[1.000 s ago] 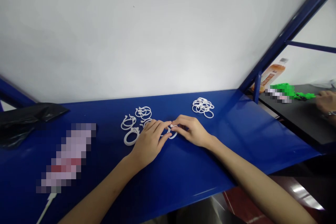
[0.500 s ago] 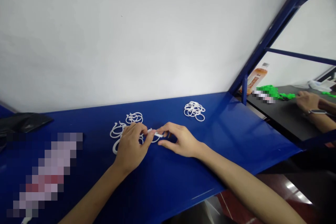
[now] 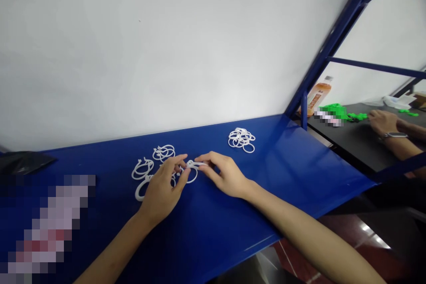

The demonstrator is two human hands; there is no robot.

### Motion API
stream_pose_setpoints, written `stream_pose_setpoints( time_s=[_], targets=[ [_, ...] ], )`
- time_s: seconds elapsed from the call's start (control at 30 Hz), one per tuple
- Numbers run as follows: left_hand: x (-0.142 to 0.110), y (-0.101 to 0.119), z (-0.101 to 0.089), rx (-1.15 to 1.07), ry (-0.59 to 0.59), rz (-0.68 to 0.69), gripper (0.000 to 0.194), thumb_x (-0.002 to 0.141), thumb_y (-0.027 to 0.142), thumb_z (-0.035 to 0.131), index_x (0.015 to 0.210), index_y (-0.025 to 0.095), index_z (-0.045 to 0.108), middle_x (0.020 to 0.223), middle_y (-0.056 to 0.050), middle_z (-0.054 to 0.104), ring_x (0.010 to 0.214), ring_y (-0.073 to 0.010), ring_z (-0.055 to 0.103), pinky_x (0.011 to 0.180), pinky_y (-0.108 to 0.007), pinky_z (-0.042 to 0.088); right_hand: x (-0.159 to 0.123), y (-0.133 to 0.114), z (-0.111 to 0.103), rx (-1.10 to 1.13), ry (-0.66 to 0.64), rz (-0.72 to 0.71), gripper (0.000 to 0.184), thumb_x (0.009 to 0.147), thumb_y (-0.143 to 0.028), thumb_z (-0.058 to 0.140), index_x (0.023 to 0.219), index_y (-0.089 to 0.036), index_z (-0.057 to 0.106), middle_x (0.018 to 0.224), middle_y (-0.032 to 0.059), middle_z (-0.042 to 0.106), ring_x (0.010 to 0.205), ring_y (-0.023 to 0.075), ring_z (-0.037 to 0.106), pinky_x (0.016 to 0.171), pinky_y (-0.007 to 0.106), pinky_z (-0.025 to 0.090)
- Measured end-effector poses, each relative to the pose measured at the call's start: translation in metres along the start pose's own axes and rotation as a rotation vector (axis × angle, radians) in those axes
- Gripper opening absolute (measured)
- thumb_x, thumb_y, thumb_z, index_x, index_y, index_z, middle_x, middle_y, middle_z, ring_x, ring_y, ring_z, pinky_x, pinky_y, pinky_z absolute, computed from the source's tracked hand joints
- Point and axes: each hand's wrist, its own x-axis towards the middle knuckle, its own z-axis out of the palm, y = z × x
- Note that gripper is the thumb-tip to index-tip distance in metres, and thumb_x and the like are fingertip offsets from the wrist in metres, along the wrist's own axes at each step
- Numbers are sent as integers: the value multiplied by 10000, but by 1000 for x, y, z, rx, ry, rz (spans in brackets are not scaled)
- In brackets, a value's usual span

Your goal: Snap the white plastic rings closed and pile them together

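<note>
My right hand pinches a narrow white plastic piece between thumb and fingertips. Below that piece hangs a thin white plastic ring, joined to it or overlapping it. The thumb and index finger of my left hand meet around the rounded left end of the same piece, in a loose hold. Under and beside my left hand lie several white rings with small clasp ends, partly hidden by the fingers. A thicker white ring shows at its left edge.
A pile of white rings lies at the back right of the blue table. Black plastic and a blurred-out packet are at left. Beyond the blue frame are a bottle, green pieces and another person's hands.
My left index finger has straightened and its grip looks looser. The held white piece now shows more clearly, its ring hanging below. The view has shifted slightly to the right.
</note>
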Motion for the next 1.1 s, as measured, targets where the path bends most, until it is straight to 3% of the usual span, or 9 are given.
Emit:
stream_pose_setpoints(
  time_s=[0.1,0.2,0.3,0.47,0.7,0.8,0.93,1.03,1.1],
  targets=[
    [0,1,0,-15,-29,94,259,970,340,503,1200,240,571,984,-19,681,820,-163,668,784,-308,545,1,5,3,303,-30,186,245,997,-359,501,1139,-197,619,755,-16,617,604,101,587,605,244,514],
    [-1,3,-1,-25,-11,166,154,978,307,509,1069,232,609,935,-10,683,796,-153,664,769,-281,536,2,8,5,489,-92,281,243,968,-382,551,1069,-179,641,714,-28,608,551,86,583,550,222,511],
    [-1,3,-4,-52,9,224,94,968,258,539,923,227,616,850,10,672,754,-135,640,732,-247,513,2,7,4,541,-167,304,235,935,-382,613,1012,-163,654,684,-26,621,542,82,593,537,210,511],
    [-2,6,-8,-146,-10,287,152,955,184,539,819,220,596,770,23,649,737,-132,600,715,-248,484,-1,3,-1,635,-288,313,241,902,-375,669,969,-144,652,667,-15,645,522,86,602,515,211,514],
    [-7,7,-9,-162,-148,173,199,963,269,500,822,228,634,765,4,674,731,-157,625,695,-278,499,-4,10,-6,637,-429,330,262,898,-401,673,942,-143,658,716,-5,653,543,81,611,520,206,514],
    [-6,3,-7,-128,-207,117,225,968,291,478,822,236,639,818,-3,694,784,-170,640,740,-298,515,-4,5,-5,530,-406,321,251,920,-401,643,960,-154,652,708,-11,652,539,85,600,525,214,510],
    [-2,-7,-2,77,-198,23,214,949,363,528,1070,223,635,963,-42,712,943,-234,648,842,-389,524,-1,-4,-5,127,-199,173,180,970,-340,576,999,-179,651,796,12,710,661,115,645,642,246,525],
    [-2,-12,0,249,-199,53,316,923,394,587,1167,195,616,1089,-83,699,1057,-291,611,903,-456,490,8,1,-21,-222,0,17,180,999,-302,517,1048,-197,655,985,56,732,845,158,677,776,296,527],
    [-4,-12,0,302,-225,84,308,925,390,587,1166,202,628,1132,-88,686,1079,-299,596,911,-462,476,18,14,-44,-435,111,11,208,1002,-317,508,1117,-202,639,1003,74,729,839,176,674,791,318,519]
  ],
)
